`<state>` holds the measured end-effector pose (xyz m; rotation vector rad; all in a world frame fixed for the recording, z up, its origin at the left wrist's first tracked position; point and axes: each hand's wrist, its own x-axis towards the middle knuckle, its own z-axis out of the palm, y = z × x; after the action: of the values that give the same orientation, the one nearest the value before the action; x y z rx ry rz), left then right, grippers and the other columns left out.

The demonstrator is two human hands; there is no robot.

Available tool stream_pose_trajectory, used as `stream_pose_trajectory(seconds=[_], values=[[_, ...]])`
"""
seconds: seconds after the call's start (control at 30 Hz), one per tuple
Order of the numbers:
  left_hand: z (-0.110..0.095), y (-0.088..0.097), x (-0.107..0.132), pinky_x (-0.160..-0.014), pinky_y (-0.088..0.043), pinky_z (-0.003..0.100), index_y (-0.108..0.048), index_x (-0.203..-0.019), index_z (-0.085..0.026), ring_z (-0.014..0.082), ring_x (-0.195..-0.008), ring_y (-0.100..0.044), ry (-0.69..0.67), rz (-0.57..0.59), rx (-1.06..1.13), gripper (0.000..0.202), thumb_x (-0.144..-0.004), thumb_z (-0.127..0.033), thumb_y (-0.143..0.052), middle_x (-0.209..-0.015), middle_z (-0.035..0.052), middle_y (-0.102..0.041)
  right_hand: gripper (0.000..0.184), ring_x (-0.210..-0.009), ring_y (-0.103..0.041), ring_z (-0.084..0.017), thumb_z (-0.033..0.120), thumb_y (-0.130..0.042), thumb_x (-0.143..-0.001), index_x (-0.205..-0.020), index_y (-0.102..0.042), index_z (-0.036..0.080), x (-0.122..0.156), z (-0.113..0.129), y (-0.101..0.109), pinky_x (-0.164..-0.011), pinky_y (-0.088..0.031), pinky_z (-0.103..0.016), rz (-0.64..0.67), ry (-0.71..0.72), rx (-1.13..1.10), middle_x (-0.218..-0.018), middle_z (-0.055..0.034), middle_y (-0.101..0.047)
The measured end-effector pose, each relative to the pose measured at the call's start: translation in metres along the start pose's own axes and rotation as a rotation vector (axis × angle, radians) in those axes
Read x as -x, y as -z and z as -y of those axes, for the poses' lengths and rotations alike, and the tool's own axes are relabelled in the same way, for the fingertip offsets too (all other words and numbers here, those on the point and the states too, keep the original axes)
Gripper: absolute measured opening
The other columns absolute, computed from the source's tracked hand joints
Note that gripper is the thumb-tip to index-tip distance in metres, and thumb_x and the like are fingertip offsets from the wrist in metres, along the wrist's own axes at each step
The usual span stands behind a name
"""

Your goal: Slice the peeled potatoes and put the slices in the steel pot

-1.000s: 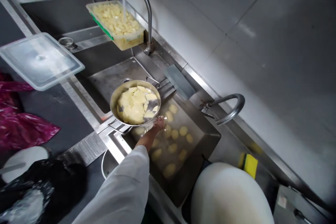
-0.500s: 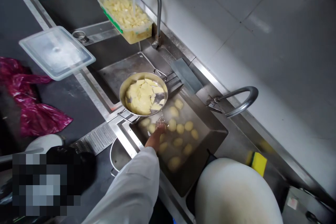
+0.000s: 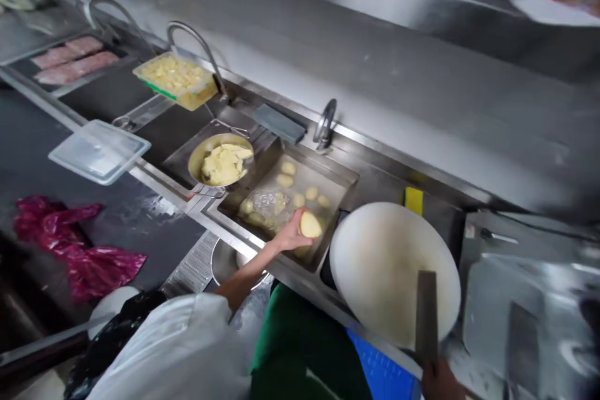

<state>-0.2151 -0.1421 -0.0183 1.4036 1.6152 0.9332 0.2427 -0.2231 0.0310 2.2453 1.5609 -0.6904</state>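
The person's left hand is curled around a pale peeled potato, thumb and fingers spread only as far as its sides, above the near part of the water-filled sink. More potatoes lie in that sink's water. The right hand, at the picture's lower edge and to the right of the sink, is closed on a cleaver; its finger placement is too blurred to make out. The blade points up across a round white cutting board just right of the sink; whether it touches the board cannot be told.

At the sink's left edge stands a two-handled metal pan of sliced potato. Farther left of the sink, a plastic tub of cut potato sits beneath a curved faucet. A yellow sponge lies right of the sink, behind the board.
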Motion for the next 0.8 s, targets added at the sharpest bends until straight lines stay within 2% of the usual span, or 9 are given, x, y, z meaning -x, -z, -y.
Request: stream_pose_trajectory(seconds=[0.07,0.17,0.23,0.3,0.37,0.47,0.57,0.7,0.8], values=[[-0.047,-0.048,0.003,-0.102,-0.039,0.038,-0.033,-0.136,-0.024,0.0273,-0.117,-0.045,-0.105,0.113,-0.074,0.095,-0.056,-0.041,-0.082,-0.126,0.0085,-0.041,0.038,-0.080,-0.067,-0.025,0.034,-0.027,-0.094,-0.104,-0.061,0.019,-0.004,-0.010,0.002,-0.069,-0.046,-0.033,0.018,0.012,0.048,-0.086,-0.0109,-0.070],[-0.097,-0.134,0.001,-0.103,-0.036,0.045,-0.035,-0.137,-0.026,0.0327,-0.120,-0.041,-0.190,0.250,-0.226,0.102,-0.049,-0.038,-0.085,-0.131,0.0101,-0.037,0.034,-0.085,-0.064,-0.021,0.029,-0.028,-0.094,-0.100,-0.058,0.015,-0.006,-0.011,0.014,-0.071,-0.040,-0.028,-0.041,0.161,0.096,-0.097,-0.0144,-0.069],[-0.113,-0.183,0.000,-0.103,-0.035,0.050,-0.038,-0.137,-0.026,0.0363,-0.121,-0.038,-0.241,0.305,-0.318,0.103,-0.046,-0.037,-0.087,-0.133,0.0122,-0.034,0.033,-0.084,-0.064,-0.020,0.028,-0.027,-0.096,-0.104,-0.055,0.013,-0.007,-0.006,0.023,-0.069,-0.036,-0.027,-0.047,0.221,0.082,-0.091,-0.0133,-0.069],[-0.117,-0.216,0.000,-0.101,-0.034,0.052,-0.040,-0.136,-0.027,0.0371,-0.122,-0.036,-0.315,0.315,-0.366,0.099,-0.050,-0.038,-0.086,-0.135,0.0125,-0.033,0.033,-0.081,-0.064,-0.019,0.029,-0.027,-0.097,-0.107,-0.054,0.013,-0.008,-0.001,0.027,-0.066,-0.034,-0.026,-0.006,0.257,0.069,-0.086,-0.0107,-0.069],[-0.111,-0.232,0.001,-0.101,-0.035,0.050,-0.041,-0.135,-0.029,0.0339,-0.123,-0.035,-0.370,0.239,-0.345,0.082,-0.064,-0.042,-0.079,-0.137,0.0116,-0.033,0.033,-0.079,-0.064,-0.019,0.031,-0.027,-0.097,-0.108,-0.053,0.015,-0.009,0.003,0.025,-0.066,-0.034,-0.026,0.016,0.274,0.067,-0.084,-0.0094,-0.068],[-0.093,-0.236,0.003,-0.099,-0.038,0.042,-0.052,-0.123,-0.024,0.0253,-0.118,-0.040,-0.412,0.008,-0.246,0.040,-0.086,-0.039,-0.058,-0.127,0.0112,-0.041,0.033,-0.081,-0.065,-0.020,0.031,-0.026,-0.098,-0.110,-0.052,0.016,-0.008,0.005,0.020,-0.066,-0.035,-0.026,0.036,0.302,0.070,-0.085,-0.0091,-0.068],[-0.076,-0.239,0.004,-0.093,-0.041,0.039,-0.060,-0.103,-0.019,0.0210,-0.105,-0.046,-0.488,-0.154,-0.216,0.020,-0.091,-0.032,-0.051,-0.107,0.0097,-0.050,0.033,-0.079,-0.066,-0.021,0.031,-0.024,-0.098,-0.108,-0.052,0.017,-0.006,0.007,0.018,-0.065,-0.035,-0.027,0.051,0.313,0.070,-0.084,-0.0094,-0.068],[-0.064,-0.248,0.003,-0.088,-0.041,0.040,-0.062,-0.092,-0.018,0.0203,-0.097,-0.046,-0.604,-0.158,-0.265,0.015,-0.090,-0.028,-0.051,-0.097,0.0085,-0.053,0.029,-0.074,-0.066,-0.020,0.029,-0.024,-0.098,-0.105,-0.049,0.016,0.004,0.011,0.023,-0.061,-0.032,-0.026,0.037,0.318,0.071,-0.080,-0.0091,-0.068],[-0.061,-0.252,0.002,-0.087,-0.039,0.041,-0.062,-0.091,-0.018,0.0209,-0.096,-0.047,-0.600,-0.130,-0.285,0.016,-0.090,-0.026,-0.048,-0.095,0.0090,-0.054,0.027,-0.069,-0.065,-0.018,0.027,-0.022,-0.099,-0.102,-0.047,0.015,0.019,0.017,0.026,-0.058,-0.028,-0.026,0.008,0.317,0.052,-0.076,-0.0079,-0.067]])
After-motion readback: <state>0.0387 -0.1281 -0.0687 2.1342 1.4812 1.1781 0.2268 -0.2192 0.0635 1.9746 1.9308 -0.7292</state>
